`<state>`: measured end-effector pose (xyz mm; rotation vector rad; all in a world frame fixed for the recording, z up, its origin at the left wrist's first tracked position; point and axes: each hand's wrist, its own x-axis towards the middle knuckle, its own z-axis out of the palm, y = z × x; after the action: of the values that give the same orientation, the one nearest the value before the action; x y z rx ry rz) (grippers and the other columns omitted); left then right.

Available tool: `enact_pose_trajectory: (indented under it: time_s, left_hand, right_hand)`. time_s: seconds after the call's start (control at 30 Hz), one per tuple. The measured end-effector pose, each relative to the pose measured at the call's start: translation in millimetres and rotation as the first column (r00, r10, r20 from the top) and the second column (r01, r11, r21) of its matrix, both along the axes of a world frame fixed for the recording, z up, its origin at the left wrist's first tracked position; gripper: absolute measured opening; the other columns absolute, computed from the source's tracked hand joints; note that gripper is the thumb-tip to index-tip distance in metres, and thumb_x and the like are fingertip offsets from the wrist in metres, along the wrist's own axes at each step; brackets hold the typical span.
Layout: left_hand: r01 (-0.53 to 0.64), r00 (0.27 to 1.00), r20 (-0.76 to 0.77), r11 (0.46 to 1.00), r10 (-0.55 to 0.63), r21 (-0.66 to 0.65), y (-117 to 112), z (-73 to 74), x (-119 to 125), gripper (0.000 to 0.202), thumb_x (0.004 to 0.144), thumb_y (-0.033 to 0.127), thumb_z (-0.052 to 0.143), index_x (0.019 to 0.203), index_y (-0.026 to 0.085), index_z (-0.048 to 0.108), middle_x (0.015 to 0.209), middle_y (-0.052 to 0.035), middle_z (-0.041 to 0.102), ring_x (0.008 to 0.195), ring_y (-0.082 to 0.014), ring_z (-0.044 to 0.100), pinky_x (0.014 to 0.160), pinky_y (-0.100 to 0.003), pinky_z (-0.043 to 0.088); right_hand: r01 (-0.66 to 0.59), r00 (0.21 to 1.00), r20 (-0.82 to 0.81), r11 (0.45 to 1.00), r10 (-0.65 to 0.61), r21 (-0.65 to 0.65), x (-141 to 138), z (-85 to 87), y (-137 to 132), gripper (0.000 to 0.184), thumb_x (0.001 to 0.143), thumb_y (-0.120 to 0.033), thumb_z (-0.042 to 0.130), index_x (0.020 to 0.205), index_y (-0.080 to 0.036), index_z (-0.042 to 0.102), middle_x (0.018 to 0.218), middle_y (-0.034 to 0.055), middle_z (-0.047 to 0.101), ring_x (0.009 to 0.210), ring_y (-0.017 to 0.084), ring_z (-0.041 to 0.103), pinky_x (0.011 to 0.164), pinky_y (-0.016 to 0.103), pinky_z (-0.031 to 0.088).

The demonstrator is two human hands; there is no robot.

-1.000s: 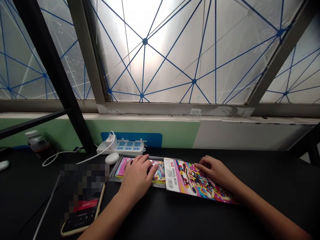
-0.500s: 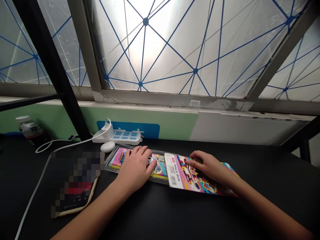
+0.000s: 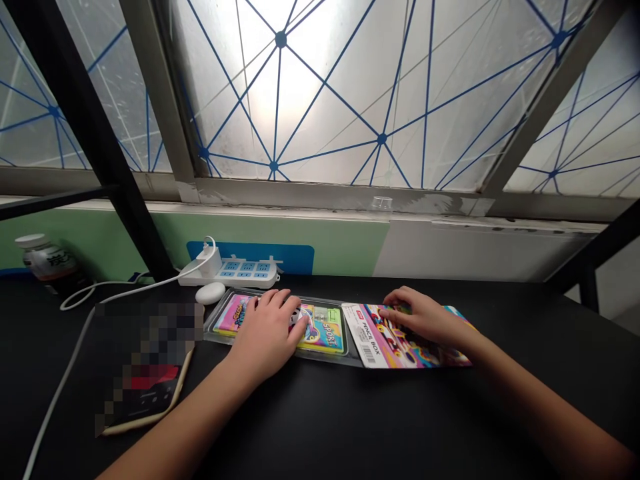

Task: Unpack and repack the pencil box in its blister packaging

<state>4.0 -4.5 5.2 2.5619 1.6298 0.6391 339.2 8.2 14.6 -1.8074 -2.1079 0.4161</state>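
The left hand (image 3: 267, 337) is resting loosely spread fingers (image 3: 274, 300) across the flat pink-yellow-blue box (image 3: 327, 331) in its clear plastic tray (image 3: 354, 348), the right hand (image 3: 420, 312) touching the multicoloured printed card (image 3: 410, 350), whether grasping I can't tell.

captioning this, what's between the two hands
In the head view: part of the colourful box, some clear tray, then the labelled end of the card.

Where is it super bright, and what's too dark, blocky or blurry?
In the head view, the window glows nearly white near the top; the same head view shows the table very dark, with blocky squares hiding part of the phone; and in that head view, the card by the right hand isn't too blurry to read PENCIL BOX.
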Motion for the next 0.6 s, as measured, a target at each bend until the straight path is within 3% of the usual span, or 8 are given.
enact_pose_trajectory:
  time_s: [0.1,0.27,0.6]
  left_hand:
    - [0.002,1.000,-0.021,1.000,-0.002,-0.001,0,-0.6,0,0.034,0.098,0.044,0.042,0.118,0.027,0.064,0.141,-0.0096,0.057,0.134,-0.0348,0.044,0.105,-0.053,0.035]
    - [0.006,0.999,-0.036,1.000,-0.006,0.006,0,-0.8,0,0.035,0.099,0.043,0.042,0.120,0.026,0.064,0.142,-0.0110,0.056,0.134,-0.0356,0.044,0.105,-0.055,0.035]
    - [0.015,1.000,-0.026,1.000,-0.015,-0.001,1,-0.5,-1,0.035,0.098,0.043,0.042,0.120,0.025,0.063,0.141,-0.0108,0.057,0.133,-0.0355,0.044,0.105,-0.055,0.034]
  right_hand:
    - [-0.052,0.998,-0.015,0.996,0.053,0.073,-17,-0.7,-7,0.044,0.087,-0.062,0.055,0.107,-0.025,0.067,0.119,0.0095,0.066,0.109,0.029,0.060,0.094,0.042,0.045]
    - [-0.043,0.997,-0.058,0.999,0.044,0.016,-36,-5.0,-12,0.046,0.085,-0.064,0.059,0.107,-0.024,0.067,0.112,0.0092,0.068,0.104,0.029,0.061,0.090,0.041,0.046]
    - [0.005,0.994,-0.106,1.000,-0.003,0.018,-24,1.1,-8,0.041,0.078,-0.060,0.068,0.097,-0.024,0.066,0.106,0.0072,0.066,0.096,0.027,0.061,0.085,0.039,0.048]
